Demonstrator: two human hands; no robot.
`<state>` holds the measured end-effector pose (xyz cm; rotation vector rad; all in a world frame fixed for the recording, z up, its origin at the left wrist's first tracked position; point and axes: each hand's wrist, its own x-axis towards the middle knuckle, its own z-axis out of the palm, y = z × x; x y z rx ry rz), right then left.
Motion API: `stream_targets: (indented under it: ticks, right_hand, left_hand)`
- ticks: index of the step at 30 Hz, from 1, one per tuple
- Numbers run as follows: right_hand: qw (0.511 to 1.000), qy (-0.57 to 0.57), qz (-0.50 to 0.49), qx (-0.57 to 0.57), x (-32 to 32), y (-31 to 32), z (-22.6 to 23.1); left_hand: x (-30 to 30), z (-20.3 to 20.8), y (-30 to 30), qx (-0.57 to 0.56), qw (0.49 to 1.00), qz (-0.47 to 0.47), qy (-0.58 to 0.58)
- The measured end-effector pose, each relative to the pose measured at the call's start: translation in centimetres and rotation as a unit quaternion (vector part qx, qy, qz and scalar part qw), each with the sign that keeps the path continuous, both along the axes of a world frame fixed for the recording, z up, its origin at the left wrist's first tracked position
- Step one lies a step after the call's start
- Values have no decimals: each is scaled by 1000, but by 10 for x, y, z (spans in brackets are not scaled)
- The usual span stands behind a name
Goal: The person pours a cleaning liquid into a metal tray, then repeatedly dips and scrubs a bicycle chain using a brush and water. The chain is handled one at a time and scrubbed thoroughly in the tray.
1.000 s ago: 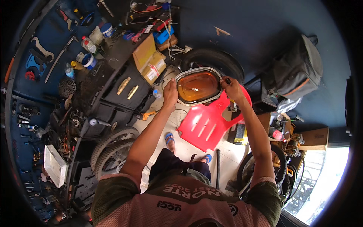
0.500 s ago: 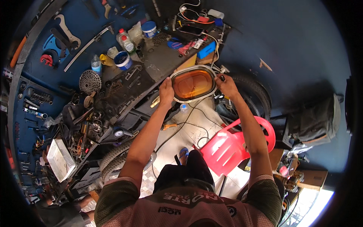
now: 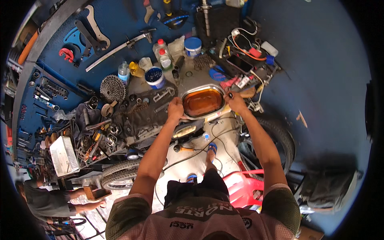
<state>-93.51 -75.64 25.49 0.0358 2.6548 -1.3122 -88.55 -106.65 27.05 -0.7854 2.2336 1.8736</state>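
So I've got this oval metal pan (image 3: 204,87) out in front of me, lined up with the front edge of the counter. Can't tell from this angle if it's touching the counter or just held above it. There's amber liquid (image 3: 202,102) in it, and it looks pretty level.

My left hand (image 3: 175,109) is pinching the near-left end, thumb up along the rim, fingers mostly tucked out of sight. My right hand (image 3: 236,101) has the other end clamped, with something small and dark (image 3: 230,95) at the fingertips; too tiny to say what.

I'd call the step in hand carrying the pan two-handed without slopping anything. Next move calls for both ends kept even and slow, plus a flat spot if it's getting put down, because the counter (image 3: 192,82) is packed.

Just past the pan there's an open blue tub (image 3: 155,82), a lidded tub (image 3: 193,47), a sprocket cassette (image 3: 113,89) off left and a phone (image 3: 239,63) off right. Down below: an orange-handled tool (image 3: 183,148) on the floor, a big tire (image 3: 282,140) by the wall, and a red plastic chair (image 3: 240,186) partly behind my right arm. Someone else (image 3: 48,200) is way over at lower left.
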Motion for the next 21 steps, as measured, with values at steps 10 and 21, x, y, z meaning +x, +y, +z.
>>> stream_targets:
  ticks: [10, 21]
  right_hand:
    - [984, 14, 107, 144, -77, -20, 8]
    - [952, -26, 176, 247, -98, -44, 40]
  left_hand:
    - [-42, -34, -7, -63, 997, 43, 17]
    - [-30, -3, -16, -338, 941, -14, 1]
